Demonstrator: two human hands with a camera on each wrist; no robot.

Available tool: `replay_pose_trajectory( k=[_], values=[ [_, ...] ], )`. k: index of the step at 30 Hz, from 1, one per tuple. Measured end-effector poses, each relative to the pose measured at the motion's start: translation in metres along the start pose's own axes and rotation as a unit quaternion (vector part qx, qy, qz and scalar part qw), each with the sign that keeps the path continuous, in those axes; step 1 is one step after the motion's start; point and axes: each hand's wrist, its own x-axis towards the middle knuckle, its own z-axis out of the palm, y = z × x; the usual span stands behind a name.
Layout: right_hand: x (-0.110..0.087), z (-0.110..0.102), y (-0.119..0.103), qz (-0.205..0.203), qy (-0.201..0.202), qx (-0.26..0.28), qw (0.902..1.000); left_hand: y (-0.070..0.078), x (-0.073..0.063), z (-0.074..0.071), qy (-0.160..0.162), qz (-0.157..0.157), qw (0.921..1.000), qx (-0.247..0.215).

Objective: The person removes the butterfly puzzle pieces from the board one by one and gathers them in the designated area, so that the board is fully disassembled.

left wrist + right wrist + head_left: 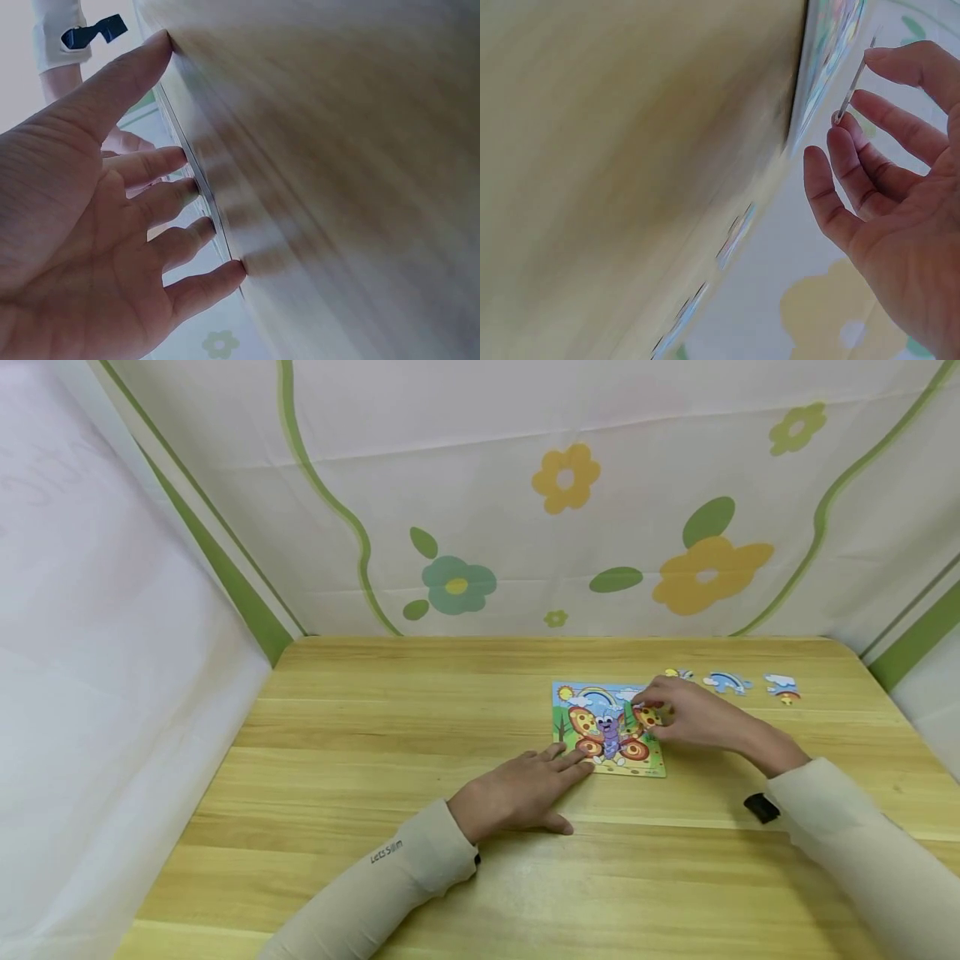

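- The flat, square, colourful butterfly jigsaw puzzle (609, 729) lies on the yellowish wood-grain counter (375, 735), right of its middle
- My left hand (525, 789) has its fingers spread apart, fingertips resting at the puzzle's lower left
- My right hand (697, 714) pinches a thin, flat jigsaw piece (856, 76) over the puzzle's right side
- Three loose, brightly printed jigsaw pieces (727, 682) lie beyond my right hand, near the far edge
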Motion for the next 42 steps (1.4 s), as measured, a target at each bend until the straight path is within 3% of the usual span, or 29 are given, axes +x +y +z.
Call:
replay_pose_trajectory(
  k=[11,20,42],
  values=[
    [-0.024,-0.01,0.033,0.034,0.018,-0.009,0.9992,0.0,-0.001,0.0,0.005,0.002,1.0,0.001],
    [-0.032,-0.008,0.057,0.046,0.018,-0.028,0.9984,0.0,-0.001,0.0,0.005,0.002,1.0,-0.003],
    [-0.031,-0.007,0.064,0.032,0.024,-0.019,0.999,-0.001,0.0,0.0,0.005,0.001,1.0,-0.005]
  ],
)
